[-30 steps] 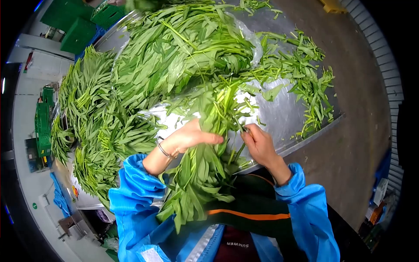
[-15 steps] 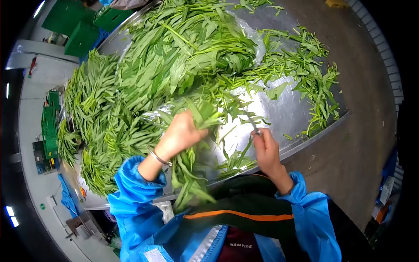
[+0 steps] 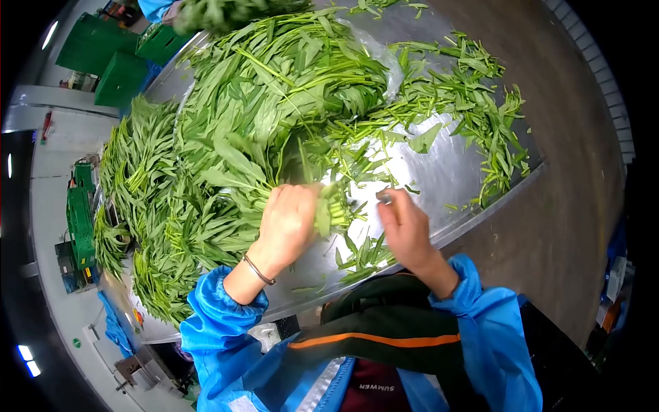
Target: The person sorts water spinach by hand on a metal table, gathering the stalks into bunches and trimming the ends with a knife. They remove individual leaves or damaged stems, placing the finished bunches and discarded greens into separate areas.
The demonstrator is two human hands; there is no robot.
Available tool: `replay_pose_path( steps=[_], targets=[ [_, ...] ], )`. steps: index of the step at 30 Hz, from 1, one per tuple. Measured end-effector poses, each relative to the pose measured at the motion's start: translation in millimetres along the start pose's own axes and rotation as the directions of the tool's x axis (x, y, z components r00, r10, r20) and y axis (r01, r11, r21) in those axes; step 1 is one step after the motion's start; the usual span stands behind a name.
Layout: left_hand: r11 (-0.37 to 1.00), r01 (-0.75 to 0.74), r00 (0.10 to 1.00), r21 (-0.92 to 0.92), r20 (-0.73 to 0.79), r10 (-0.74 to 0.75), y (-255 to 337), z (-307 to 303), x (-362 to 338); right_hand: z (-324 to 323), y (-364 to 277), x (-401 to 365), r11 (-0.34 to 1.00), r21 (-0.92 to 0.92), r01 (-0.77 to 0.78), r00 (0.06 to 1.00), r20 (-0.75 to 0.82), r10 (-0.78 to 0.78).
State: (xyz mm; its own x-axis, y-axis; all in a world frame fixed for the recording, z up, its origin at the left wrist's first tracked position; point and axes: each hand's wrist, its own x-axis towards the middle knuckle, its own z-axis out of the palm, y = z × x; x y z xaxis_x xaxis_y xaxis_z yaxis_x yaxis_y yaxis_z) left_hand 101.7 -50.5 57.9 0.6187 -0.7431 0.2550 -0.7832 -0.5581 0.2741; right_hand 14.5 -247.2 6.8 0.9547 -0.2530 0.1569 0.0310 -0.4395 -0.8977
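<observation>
My left hand is closed round a bunch of water spinach. The cut stem ends point right, and the leaves fan out to the upper left over the pile. A little to the right, my right hand pinches a small knife; only a short bit of metal shows at the fingertips, and the rest is hidden or blurred. Between and below the hands, loose leaves and stem pieces lie on the metal table. A large heap of water spinach rises beyond my left hand.
More bunches cover the table's left side. Trimmings are strewn along the right, near the table edge. Clear plastic sheeting lies under the heap. At the top left, a co-worker's blue sleeve is beside dark greens. Green crates stand behind.
My left hand has swung the bunch round: its leaves hung towards my body and now point up-left. My right hand has moved slightly left. Greens have appeared by the co-worker's sleeve.
</observation>
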Motion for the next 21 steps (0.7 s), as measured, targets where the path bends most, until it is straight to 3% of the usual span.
replay_pose_path(
  steps=[1,2,4,6,8,9,10,11,12,14,16,17,18,20,21],
  targets=[
    [0.999,-0.045,0.998,0.029,-0.031,0.046,-0.5,1.9,2.8,2.3,-7.8,3.4,0.995,-0.066,0.075,0.996,0.045,-0.073],
    [0.994,-0.086,0.994,0.063,-0.059,0.09,-1.6,1.2,3.9,3.0,2.2,0.8,0.983,-0.168,-0.067,0.988,0.127,0.089],
    [0.993,-0.117,0.956,0.004,-0.271,0.113,-8.7,-11.9,5.9,1.9,51.4,-5.2,0.871,-0.396,-0.291,0.883,0.238,0.404],
    [0.925,0.188,0.926,-0.33,-0.255,-0.279,-10.2,-32.1,2.0,-23.9,104.5,-9.5,0.763,-0.494,-0.417,0.789,0.221,0.574],
    [0.53,0.354,0.804,-0.77,-0.039,-0.594,-29.3,-45.5,0.7,-48.5,113.2,6.6,0.809,-0.518,-0.279,0.838,0.279,0.468],
    [0.308,0.199,0.777,-0.93,-0.042,-0.628,-39.3,-42.7,4.7,-57.0,103.9,17.4,0.891,-0.395,-0.223,0.901,0.266,0.343],
    [0.188,0.155,0.781,-0.97,0.003,-0.624,-46.2,-41.3,4.9,-70.2,79.9,37.5,0.953,-0.267,-0.142,0.95,0.232,0.207],
    [0.008,0.009,0.826,-1.0,0.003,-0.563,-55.7,-28.1,5.1,-80.9,54.9,57.4,0.996,-0.01,-0.093,0.946,0.31,0.091],
    [-0.184,-0.117,0.87,-0.976,-0.011,-0.493,-59.9,-14.4,6.0,-89.3,27.7,74.7,0.966,0.251,-0.062,0.934,0.356,-0.032],
    [-0.375,-0.255,0.825,-0.891,0.002,-0.565,-36.5,-10.9,12.9,-92.1,-32.4,95.7,0.882,0.466,0.067,0.841,0.449,-0.302],
    [-0.635,-0.292,0.908,-0.715,0.001,-0.419,-31.8,-2.6,16.2,-81.2,-59.8,110.1,0.922,0.192,0.336,0.701,0.603,-0.381],
    [-0.674,-0.279,0.925,-0.684,-0.004,-0.379,-28.8,-0.1,17.6,-67.6,-60.2,112.8,0.922,0.088,0.377,0.662,0.67,-0.335],
    [-0.706,-0.295,0.929,-0.644,-0.021,-0.369,-26.7,3.6,18.4,-54.3,-55.9,110.9,0.947,0.024,0.32,0.636,0.735,-0.234],
    [-0.724,-0.325,0.921,-0.609,-0.03,-0.389,-23.0,5.8,22.3,-31.1,-26.3,103.7,0.959,0.229,0.166,0.469,0.837,-0.281],
    [-0.79,-0.268,0.938,-0.551,0.036,-0.344,-18.9,0.4,21.3,-26.7,-27.9,95.5,0.97,0.24,0.025,0.419,0.879,-0.228]
  ],
)
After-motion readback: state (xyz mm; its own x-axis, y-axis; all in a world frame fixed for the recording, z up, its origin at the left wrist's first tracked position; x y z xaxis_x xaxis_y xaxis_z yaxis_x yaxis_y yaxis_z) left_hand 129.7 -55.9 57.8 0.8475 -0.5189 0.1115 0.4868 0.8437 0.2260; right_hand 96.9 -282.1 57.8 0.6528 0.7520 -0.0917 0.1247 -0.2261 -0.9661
